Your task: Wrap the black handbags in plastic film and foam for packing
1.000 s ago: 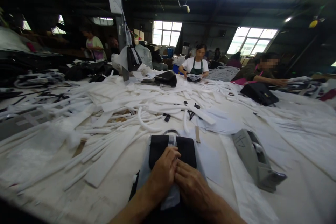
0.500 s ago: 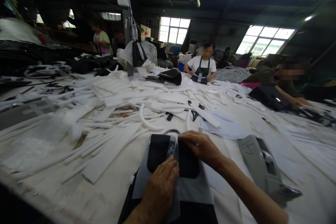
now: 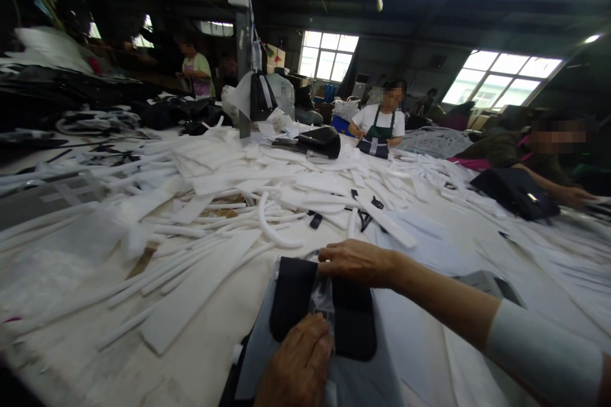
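A black bag (image 3: 296, 305) lies in front of me at the bottom middle, with a thin grey sheet (image 3: 258, 337) under its dark flap. A wrinkled strip of clear plastic film (image 3: 323, 292) runs down the middle of the flap. My left hand (image 3: 300, 356) is on the strip's lower part, fingers together and bent over it. At the bag's top edge, my right hand (image 3: 356, 262) pinches the upper end of the film. Its thumb is mostly hidden. My left hand covers part of the bag's lower middle.
White foam strips and tubes (image 3: 200, 292) cover much of the table (image 3: 229, 350). Behind my right forearm, a grey device (image 3: 494, 283) is partly hidden. A dark bag (image 3: 319, 141) lies farther back near a post (image 3: 244, 63). Co-workers (image 3: 382, 117) are across the table and at the right.
My right hand has moved from the flap's right half to the film's upper end, its forearm now crossing over the grey device. My left hand stays on the film. The view has shifted slightly.
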`<act>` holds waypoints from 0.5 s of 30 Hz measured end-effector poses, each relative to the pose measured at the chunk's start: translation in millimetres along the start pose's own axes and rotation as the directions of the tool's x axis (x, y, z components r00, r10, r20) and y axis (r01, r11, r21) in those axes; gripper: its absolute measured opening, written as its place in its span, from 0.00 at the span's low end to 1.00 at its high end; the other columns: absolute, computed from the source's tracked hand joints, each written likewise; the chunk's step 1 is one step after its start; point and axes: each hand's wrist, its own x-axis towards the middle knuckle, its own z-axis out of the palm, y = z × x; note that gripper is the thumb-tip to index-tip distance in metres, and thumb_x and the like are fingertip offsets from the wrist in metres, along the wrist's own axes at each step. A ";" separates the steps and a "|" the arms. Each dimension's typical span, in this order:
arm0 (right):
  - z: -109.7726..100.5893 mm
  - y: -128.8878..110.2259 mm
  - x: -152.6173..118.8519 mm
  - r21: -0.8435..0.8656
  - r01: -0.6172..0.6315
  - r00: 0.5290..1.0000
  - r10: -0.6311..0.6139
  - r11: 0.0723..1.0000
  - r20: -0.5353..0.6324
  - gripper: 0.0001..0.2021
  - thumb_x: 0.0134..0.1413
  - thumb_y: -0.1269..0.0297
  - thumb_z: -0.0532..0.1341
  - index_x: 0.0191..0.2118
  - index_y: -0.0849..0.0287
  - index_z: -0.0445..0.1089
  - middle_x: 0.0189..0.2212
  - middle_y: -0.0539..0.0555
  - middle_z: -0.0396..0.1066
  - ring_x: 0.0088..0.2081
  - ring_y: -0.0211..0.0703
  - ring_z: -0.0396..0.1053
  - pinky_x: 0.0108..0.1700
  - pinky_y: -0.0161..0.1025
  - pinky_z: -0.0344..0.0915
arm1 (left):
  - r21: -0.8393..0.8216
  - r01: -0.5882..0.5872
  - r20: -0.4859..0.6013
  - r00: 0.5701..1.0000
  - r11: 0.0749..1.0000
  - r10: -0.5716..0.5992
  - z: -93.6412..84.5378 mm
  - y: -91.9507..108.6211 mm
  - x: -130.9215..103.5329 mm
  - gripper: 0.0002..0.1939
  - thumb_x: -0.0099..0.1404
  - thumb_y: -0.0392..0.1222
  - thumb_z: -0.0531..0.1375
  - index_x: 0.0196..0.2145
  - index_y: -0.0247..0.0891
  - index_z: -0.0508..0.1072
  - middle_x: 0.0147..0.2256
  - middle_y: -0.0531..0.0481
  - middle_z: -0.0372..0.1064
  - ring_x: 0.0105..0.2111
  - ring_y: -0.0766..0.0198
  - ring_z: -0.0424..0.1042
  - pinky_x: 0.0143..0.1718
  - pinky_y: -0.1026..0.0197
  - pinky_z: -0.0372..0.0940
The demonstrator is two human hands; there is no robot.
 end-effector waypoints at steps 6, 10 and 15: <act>18.9 0.1 -11.1 0.060 -0.008 0.990 0.017 0.998 -0.140 0.06 0.62 0.74 0.52 0.39 0.58 0.64 0.43 0.57 0.69 0.39 0.42 0.66 0.40 0.37 0.64 | 0.054 -0.006 -0.061 0.998 0.999 0.009 2.7 -1.7 5.0 0.13 0.66 0.27 0.48 0.36 0.35 0.72 0.34 0.47 0.75 0.42 0.66 0.76 0.49 0.67 0.69; 45.0 -6.9 -16.5 0.303 -0.168 0.894 0.274 0.938 -0.353 0.06 0.64 0.71 0.48 0.40 0.58 0.61 0.41 0.57 0.70 0.37 0.40 0.68 0.39 0.36 0.65 | 0.069 0.024 -0.067 0.998 0.997 -0.019 6.3 -0.7 3.4 0.13 0.67 0.29 0.48 0.33 0.36 0.71 0.34 0.49 0.75 0.41 0.67 0.76 0.50 0.68 0.68; 55.3 -3.4 -17.0 0.490 -0.158 0.843 0.376 0.857 -0.386 0.06 0.62 0.72 0.50 0.41 0.56 0.61 0.45 0.57 0.71 0.43 0.41 0.71 0.44 0.37 0.65 | 0.080 0.036 -0.078 0.997 0.996 -0.029 13.2 0.3 -1.9 0.13 0.67 0.29 0.49 0.32 0.36 0.71 0.34 0.50 0.75 0.41 0.67 0.76 0.50 0.68 0.68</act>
